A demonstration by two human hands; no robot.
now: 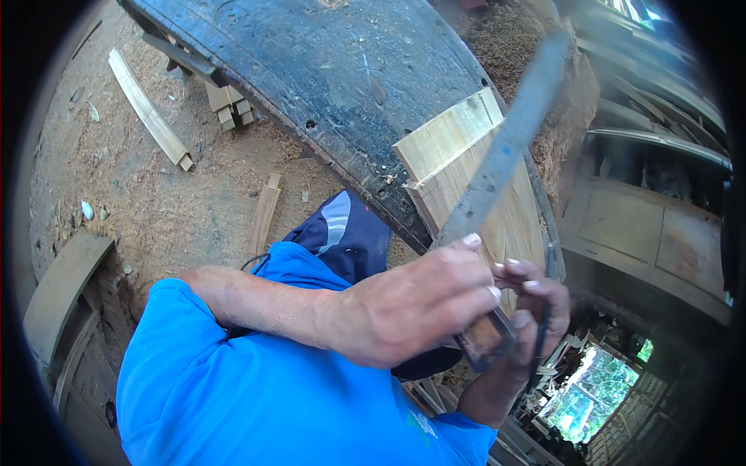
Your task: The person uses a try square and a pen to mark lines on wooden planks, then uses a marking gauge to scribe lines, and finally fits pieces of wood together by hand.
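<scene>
A long, flat grey metal blade (pixel 497 171), blurred, slants up and right over the pale boards; I cannot make out any teeth. My left hand (pixel 416 307) is closed at the blade's near end, its fingers covering where it is held. Below those fingers shows a brown block with dark edges (pixel 488 339), perhaps the blade's handle; the join is hidden. Just right of it, my right hand (pixel 540 303) has its fingers curled around a thin dark rod (pixel 545 314). Under the blade, a pale wooden board (pixel 451 140) and a wider wooden piece (pixel 517 210) lie together.
The dark, worn workbench (pixel 334 85) runs diagonally across the top. Sawdust covers the floor (pixel 202 186), with a curved wooden strip (pixel 148 109), stacked wood pieces (pixel 227 105) and a wooden stick (pixel 266 213). Shavings (pixel 513 46) lie beyond the bench; wooden panels (pixel 645 225) stand at right.
</scene>
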